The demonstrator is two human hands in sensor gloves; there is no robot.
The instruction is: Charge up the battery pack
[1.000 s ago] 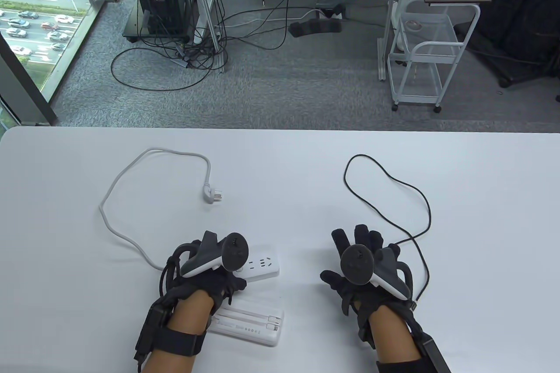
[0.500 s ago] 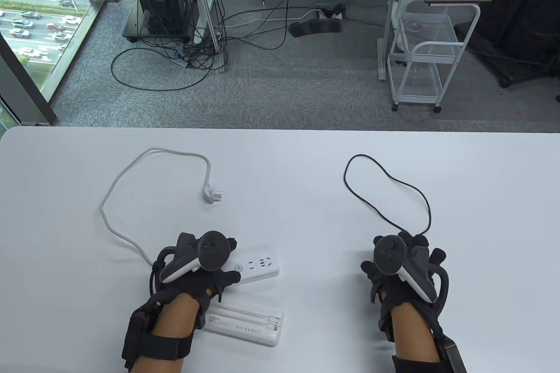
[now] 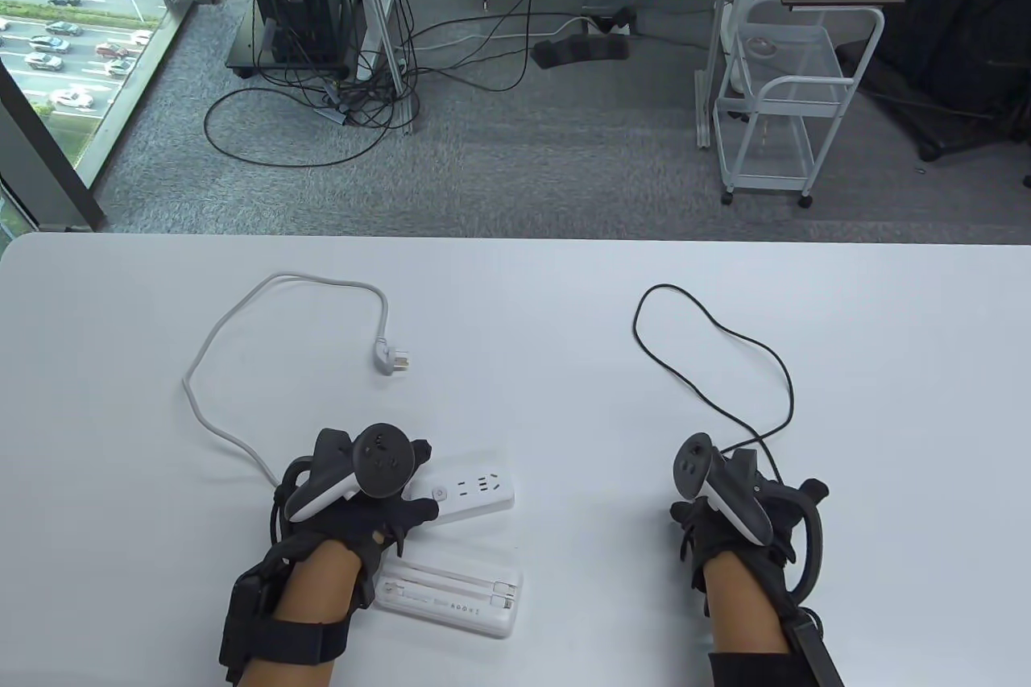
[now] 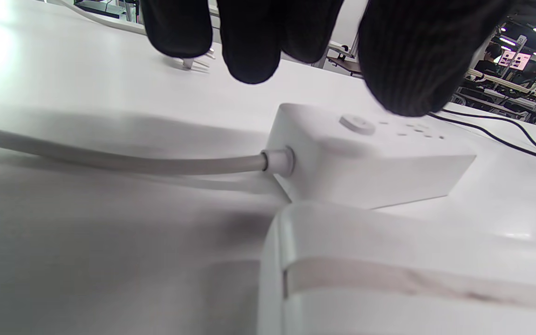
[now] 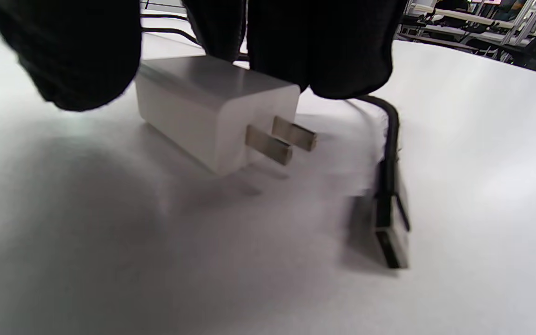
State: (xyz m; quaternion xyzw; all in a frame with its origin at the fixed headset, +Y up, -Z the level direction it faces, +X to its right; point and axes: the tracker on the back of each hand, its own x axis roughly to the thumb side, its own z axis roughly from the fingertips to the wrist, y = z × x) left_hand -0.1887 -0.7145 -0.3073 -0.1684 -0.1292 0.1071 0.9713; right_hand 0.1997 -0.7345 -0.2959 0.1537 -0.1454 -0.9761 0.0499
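The white battery pack [image 3: 451,598] lies near the table's front edge, close in the left wrist view [image 4: 389,284]. Just beyond it lies a white power strip [image 3: 471,490]. My left hand [image 3: 423,478] is over the strip's left end, fingers hanging just above it [image 4: 328,70] and gripping nothing. My right hand [image 3: 745,494] covers the end of a black cable [image 3: 709,397]. In the right wrist view its thumb and fingers [image 5: 203,60] straddle a white two-prong charger adapter [image 5: 212,111] lying on the table. The cable's black USB plug [image 5: 389,232] lies loose beside it.
The strip's grey cord [image 3: 233,365] loops to the far left and ends in an unplugged wall plug [image 3: 393,359]. The black cable loops across the table's right half. Beyond the table's far edge [image 3: 515,236] is the floor.
My right hand has moved right, toward the cable's end, and rolled over the adapter. My left hand has slid a little left, uncovering more of the power strip.
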